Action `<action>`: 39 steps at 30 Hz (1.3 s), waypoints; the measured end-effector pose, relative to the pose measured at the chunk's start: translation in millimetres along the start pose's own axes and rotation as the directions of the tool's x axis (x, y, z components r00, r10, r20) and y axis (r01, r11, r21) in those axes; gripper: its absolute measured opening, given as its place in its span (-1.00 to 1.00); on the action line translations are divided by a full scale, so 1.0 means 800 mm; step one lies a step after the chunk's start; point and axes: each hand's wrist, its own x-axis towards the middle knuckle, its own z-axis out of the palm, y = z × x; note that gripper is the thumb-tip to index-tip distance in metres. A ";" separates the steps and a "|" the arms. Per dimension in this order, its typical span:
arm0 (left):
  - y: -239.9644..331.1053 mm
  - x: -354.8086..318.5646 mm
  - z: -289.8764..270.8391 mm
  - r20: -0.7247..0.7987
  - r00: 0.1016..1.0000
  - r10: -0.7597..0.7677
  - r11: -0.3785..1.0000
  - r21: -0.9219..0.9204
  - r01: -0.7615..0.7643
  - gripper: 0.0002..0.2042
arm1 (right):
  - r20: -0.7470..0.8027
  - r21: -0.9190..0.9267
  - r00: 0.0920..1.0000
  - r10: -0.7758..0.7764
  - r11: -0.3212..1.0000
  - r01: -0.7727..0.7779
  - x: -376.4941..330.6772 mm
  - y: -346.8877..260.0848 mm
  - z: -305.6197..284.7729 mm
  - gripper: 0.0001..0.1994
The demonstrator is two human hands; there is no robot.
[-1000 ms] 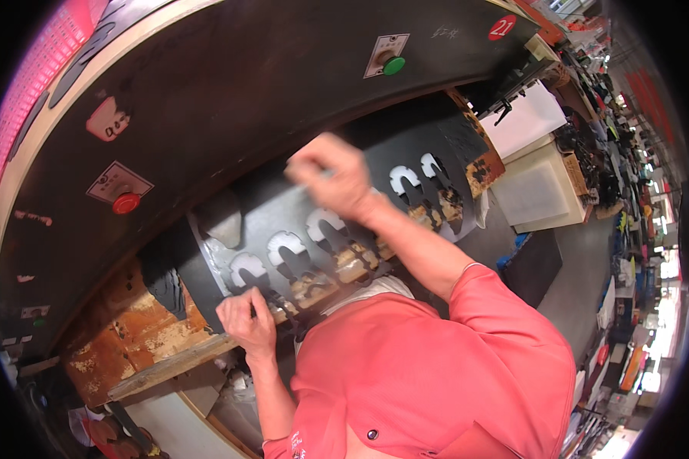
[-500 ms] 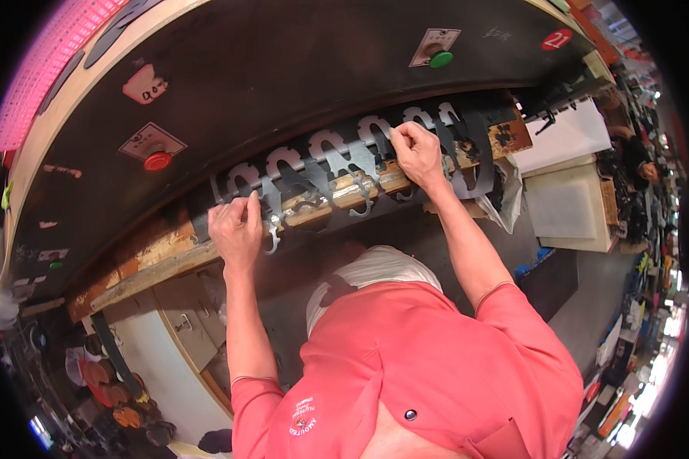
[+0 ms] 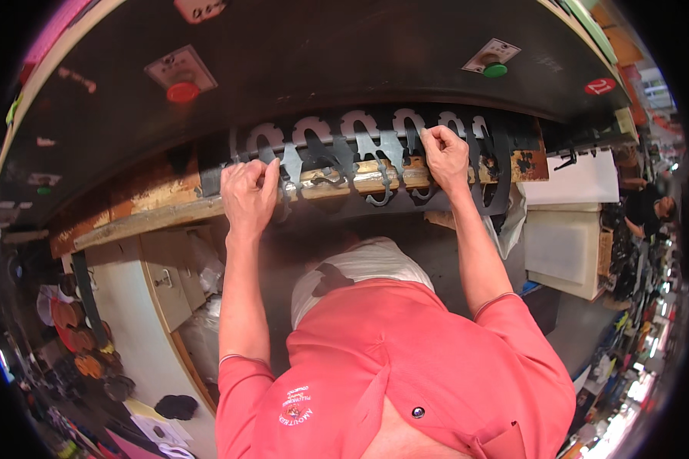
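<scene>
While half a second back further apart, now both pinching dark cut sheet [image 3: 375, 157]: left hand [image 3: 249, 195] near left end, right hand [image 3: 445, 153] right of middle; sheet likely being drawn along wooden bench edge [image 3: 168, 210].

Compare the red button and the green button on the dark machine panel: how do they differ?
The red button sits left, above the left hand; the green button sits right, above the right hand. The red one looks larger. Both are round, each below a small pale plate.
</scene>
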 end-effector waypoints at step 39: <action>0.008 0.156 0.047 0.252 0.878 -0.407 0.823 -0.316 0.473 -0.46 | 0.589 0.673 0.798 0.122 0.472 -0.569 0.150 -0.130 0.194 -0.29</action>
